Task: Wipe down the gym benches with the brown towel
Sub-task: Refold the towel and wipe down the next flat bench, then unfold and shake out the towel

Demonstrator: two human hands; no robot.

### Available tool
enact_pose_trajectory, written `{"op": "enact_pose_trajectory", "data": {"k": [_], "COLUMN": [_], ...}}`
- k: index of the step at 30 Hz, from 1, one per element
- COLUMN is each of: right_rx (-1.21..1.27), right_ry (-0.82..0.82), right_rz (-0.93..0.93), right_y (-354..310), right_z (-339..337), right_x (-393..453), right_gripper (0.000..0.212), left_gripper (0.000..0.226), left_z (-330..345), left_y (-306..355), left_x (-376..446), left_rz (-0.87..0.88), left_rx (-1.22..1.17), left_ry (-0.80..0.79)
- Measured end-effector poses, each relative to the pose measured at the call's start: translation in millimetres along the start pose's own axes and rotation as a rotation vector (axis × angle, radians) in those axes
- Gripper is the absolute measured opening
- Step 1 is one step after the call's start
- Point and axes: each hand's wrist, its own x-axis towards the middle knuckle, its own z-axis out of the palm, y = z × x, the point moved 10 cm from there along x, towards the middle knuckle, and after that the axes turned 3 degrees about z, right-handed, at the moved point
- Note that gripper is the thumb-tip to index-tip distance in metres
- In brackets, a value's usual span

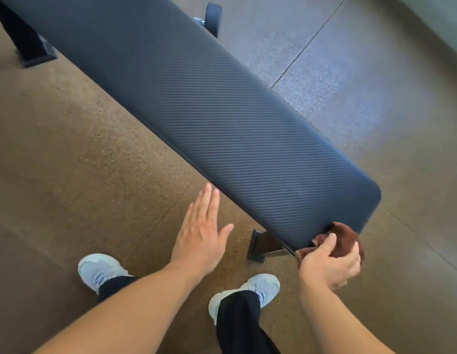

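Right hand (329,264) grips the bunched brown towel (342,238) against the bench pad (222,118) at its near right corner; left hand (199,236) hovers flat, fingers straight, empty. Risk — the wadded cloth gives little contact, so strokes may skip the ribbed top.

A long dark padded counter (209,108) with fine ribbed upholstery ran diagonally across the view. A bunched brown towel (341,238) pressed against its near corner. The counter stood on a speckled brown floor (68,149); its black feet (36,56) rested there, and two pale sneakers (99,269) stood beside it.
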Motion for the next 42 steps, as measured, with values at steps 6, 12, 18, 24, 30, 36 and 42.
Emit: {"op": "enact_pose_trajectory", "data": {"k": [6,12,18,24,30,36,42], "right_rx": [0.580,0.579,0.398,-0.004,-0.304,-0.396,-0.768], "right_ry": [-0.097,-0.856,-1.353,-1.464,-1.579,-1.557,-1.409], "right_rz": [0.425,0.565,0.355,0.178,0.163,0.075,-0.262], "right_y": [-16,-121,-229,-225,-217,-240,-287], "right_z": [55,206,170,92,13,-27,-25], "right_x": [-51,-174,-429,-566,-660,-704,-720], "right_gripper": [0.029,0.040,0.033,0.036,0.048,0.065,0.072], "left_gripper": [0.082,0.077,0.068,0.059,0.049,0.043,0.059], "left_z": [-33,-99,-179,-279,-383,-432,-438], "left_y": [-48,-131,-221,-282,-302,-285,-271], "left_x": [-20,-46,-107,-190,-251,-283,-278], "left_rz": [-0.068,-0.194,-0.398,-0.556,-0.665,-0.603,-0.664], "left_rx": [-0.049,-0.160,-0.359,-0.592,-0.992,-1.241,-1.361], "left_ry": [-0.038,-0.029,-0.035,0.155,0.397,0.392,0.296]}}
